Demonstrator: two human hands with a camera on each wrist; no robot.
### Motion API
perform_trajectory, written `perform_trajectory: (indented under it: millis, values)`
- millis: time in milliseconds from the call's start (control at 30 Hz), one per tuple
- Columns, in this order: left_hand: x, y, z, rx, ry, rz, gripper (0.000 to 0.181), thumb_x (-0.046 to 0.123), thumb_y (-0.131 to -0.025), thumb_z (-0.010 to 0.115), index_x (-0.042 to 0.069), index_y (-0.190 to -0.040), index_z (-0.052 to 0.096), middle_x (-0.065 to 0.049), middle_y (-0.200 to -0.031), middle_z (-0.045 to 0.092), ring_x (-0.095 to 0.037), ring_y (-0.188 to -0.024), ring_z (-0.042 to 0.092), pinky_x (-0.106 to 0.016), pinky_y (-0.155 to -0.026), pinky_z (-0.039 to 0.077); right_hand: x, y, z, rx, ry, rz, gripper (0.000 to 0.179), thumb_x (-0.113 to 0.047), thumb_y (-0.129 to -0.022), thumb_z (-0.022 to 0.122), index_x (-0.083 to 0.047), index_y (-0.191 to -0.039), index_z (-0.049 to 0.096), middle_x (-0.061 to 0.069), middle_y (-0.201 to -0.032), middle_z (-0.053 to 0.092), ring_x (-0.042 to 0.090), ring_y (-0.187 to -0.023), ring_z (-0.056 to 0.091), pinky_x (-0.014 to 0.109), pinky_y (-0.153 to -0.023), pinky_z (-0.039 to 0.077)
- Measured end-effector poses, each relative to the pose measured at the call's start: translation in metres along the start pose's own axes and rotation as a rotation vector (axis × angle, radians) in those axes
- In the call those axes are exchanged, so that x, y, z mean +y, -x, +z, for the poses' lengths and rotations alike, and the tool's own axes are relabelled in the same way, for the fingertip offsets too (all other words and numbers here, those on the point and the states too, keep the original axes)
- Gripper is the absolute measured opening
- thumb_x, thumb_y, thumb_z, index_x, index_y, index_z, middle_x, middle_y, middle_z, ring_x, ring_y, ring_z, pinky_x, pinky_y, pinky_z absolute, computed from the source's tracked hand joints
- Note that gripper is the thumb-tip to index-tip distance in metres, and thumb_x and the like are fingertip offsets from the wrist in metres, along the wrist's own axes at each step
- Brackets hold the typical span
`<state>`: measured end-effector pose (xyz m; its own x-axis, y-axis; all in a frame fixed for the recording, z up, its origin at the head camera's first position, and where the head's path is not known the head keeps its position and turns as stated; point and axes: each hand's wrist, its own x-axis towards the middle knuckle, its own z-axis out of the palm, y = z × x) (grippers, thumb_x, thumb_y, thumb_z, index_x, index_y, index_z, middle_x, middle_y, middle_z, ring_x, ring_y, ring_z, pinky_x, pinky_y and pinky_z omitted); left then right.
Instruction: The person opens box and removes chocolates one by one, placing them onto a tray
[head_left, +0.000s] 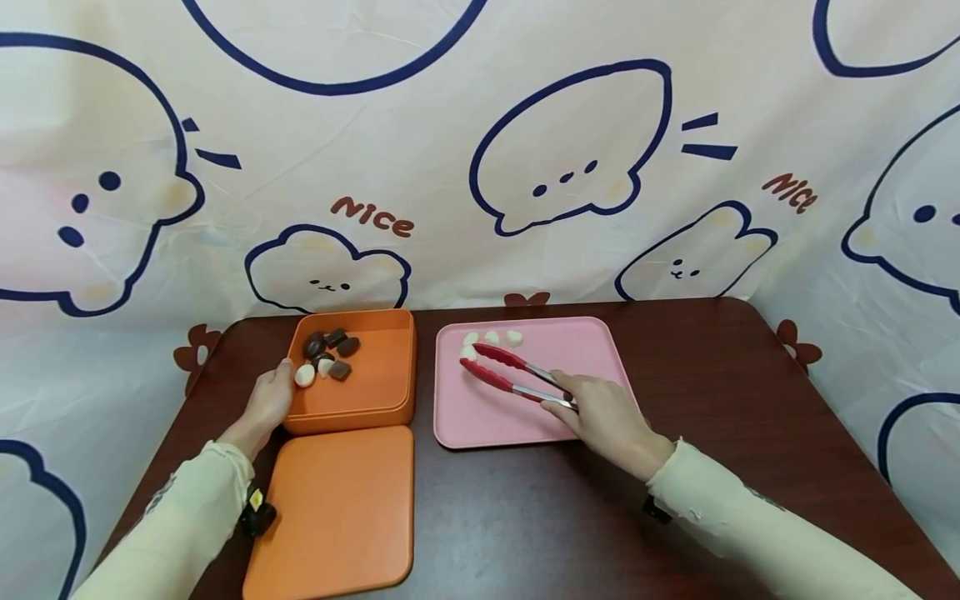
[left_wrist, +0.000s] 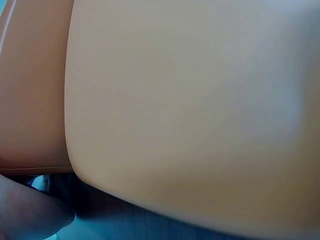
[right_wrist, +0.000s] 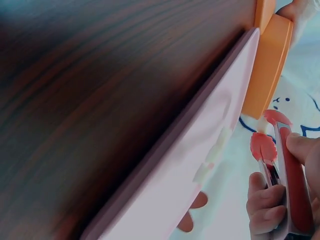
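Note:
My right hand (head_left: 607,417) grips metal tongs (right_wrist: 295,180) with red tips, held over a pink tray (head_left: 540,425). A small white piece (head_left: 468,352) shows between the tong tips. Three more white pieces, one of them (head_left: 513,337) farthest right, lie near the tray's back left edge. On the left, my left hand (head_left: 268,398) holds the side of an orange box (head_left: 382,367), thumb at its rim. Inside that box, toward its left, are several dark brown pieces (head_left: 348,347) that look like chocolates, and a couple of white ones, including a round one (head_left: 304,376).
An orange lid (head_left: 337,508) lies flat in front of the box, close to its front wall. Box and tray stand side by side on a dark wooden table (head_left: 495,517), a narrow gap between them. A printed white cloth (head_left: 450,267) hangs behind and along both sides.

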<state>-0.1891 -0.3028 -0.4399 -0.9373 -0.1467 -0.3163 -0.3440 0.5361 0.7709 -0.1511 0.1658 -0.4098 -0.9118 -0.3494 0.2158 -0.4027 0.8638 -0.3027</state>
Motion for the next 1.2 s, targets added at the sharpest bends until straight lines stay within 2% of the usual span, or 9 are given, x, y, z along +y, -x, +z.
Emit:
perform_trajectory:
  millis: [33, 133, 267, 467, 600, 767, 867, 967, 1200]
  values:
    - [0.000, -0.001, 0.000, 0.000, 0.001, -0.003, 0.063, 0.050, -0.107, 0.002, 0.000, -0.095, 0.039, -0.019, -0.097, 0.034, -0.035, -0.102, 0.041, -0.044, -0.088, 0.032, 0.002, 0.001, -0.001, -0.005, 0.002, 0.012, 0.043, -0.035, -0.090, 0.077, -0.011, -0.125, 0.070, -0.004, -0.073, 0.060, 0.012, -0.064, 0.048, 0.026, -0.057, 0.041]
    - [0.000, 0.000, 0.000, -0.007, 0.003, -0.005, 0.071, 0.048, -0.107, 0.001, -0.007, -0.113, 0.046, -0.027, -0.111, 0.040, -0.037, -0.110, 0.042, -0.046, -0.093, 0.035, 0.010, 0.003, -0.005, -0.012, 0.002, 0.048, 0.044, -0.036, -0.090, 0.077, -0.011, -0.126, 0.070, -0.002, -0.076, 0.062, 0.013, -0.064, 0.048, 0.027, -0.055, 0.042]
    - [0.001, 0.000, 0.000, -0.023, 0.012, -0.012, 0.078, 0.048, -0.107, -0.001, -0.009, -0.153, 0.028, -0.033, -0.150, 0.031, -0.042, -0.133, 0.036, -0.056, -0.112, 0.033, 0.021, 0.006, -0.010, -0.023, 0.002, 0.082, 0.045, -0.035, -0.090, 0.077, -0.010, -0.127, 0.069, -0.001, -0.073, 0.060, 0.014, -0.060, 0.047, 0.027, -0.051, 0.040]
    - [0.000, -0.001, 0.001, -0.010, 0.015, -0.005, 0.074, 0.048, -0.107, 0.001, -0.010, -0.124, 0.044, -0.030, -0.124, 0.039, -0.039, -0.119, 0.041, -0.049, -0.098, 0.035, 0.037, 0.009, -0.015, -0.036, 0.004, 0.138, 0.049, -0.032, -0.090, 0.078, -0.006, -0.130, 0.068, 0.001, -0.068, 0.058, 0.016, -0.058, 0.046, 0.028, -0.049, 0.038]
    - [-0.001, 0.000, 0.001, -0.008, 0.012, 0.000, 0.075, 0.048, -0.108, 0.001, -0.010, -0.133, 0.041, -0.030, -0.130, 0.040, -0.039, -0.120, 0.041, -0.049, -0.099, 0.036, 0.047, 0.010, -0.018, -0.035, 0.030, 0.161, 0.048, -0.032, -0.090, 0.078, -0.005, -0.129, 0.069, 0.001, -0.066, 0.056, 0.017, -0.059, 0.046, 0.029, -0.050, 0.039]
    - [0.000, 0.000, 0.001, 0.010, 0.008, 0.007, 0.069, 0.047, -0.108, 0.003, -0.008, -0.110, 0.045, -0.026, -0.111, 0.041, -0.036, -0.108, 0.043, -0.045, -0.091, 0.035, 0.059, 0.010, -0.022, -0.030, 0.039, 0.183, 0.049, -0.032, -0.091, 0.077, -0.003, -0.130, 0.068, 0.002, -0.063, 0.052, 0.017, -0.057, 0.045, 0.029, -0.048, 0.038]
    - [0.000, 0.001, -0.001, -0.003, 0.010, 0.006, 0.074, 0.047, -0.108, 0.002, -0.010, -0.126, 0.047, -0.032, -0.124, 0.042, -0.040, -0.117, 0.043, -0.049, -0.098, 0.038, 0.065, 0.010, -0.023, -0.037, 0.034, 0.196, 0.052, -0.033, -0.091, 0.076, -0.002, -0.133, 0.066, 0.002, -0.062, 0.050, 0.017, -0.057, 0.045, 0.029, -0.047, 0.037]
    - [0.001, 0.002, -0.002, -0.023, 0.016, -0.003, 0.078, 0.047, -0.107, 0.000, -0.011, -0.151, 0.030, -0.033, -0.149, 0.032, -0.042, -0.134, 0.036, -0.057, -0.112, 0.033, 0.070, 0.008, -0.023, -0.052, 0.042, 0.204, 0.054, -0.033, -0.092, 0.075, -0.002, -0.135, 0.064, 0.004, -0.062, 0.051, 0.018, -0.057, 0.046, 0.029, -0.048, 0.038]
    - [0.001, 0.001, 0.000, -0.031, 0.023, -0.018, 0.080, 0.049, -0.107, -0.001, -0.009, -0.155, 0.025, -0.034, -0.155, 0.028, -0.045, -0.141, 0.031, -0.059, -0.119, 0.027, 0.078, 0.001, -0.019, -0.068, 0.072, 0.203, 0.053, -0.034, -0.093, 0.074, -0.001, -0.132, 0.065, 0.006, -0.068, 0.059, 0.020, -0.061, 0.050, 0.033, -0.051, 0.041]
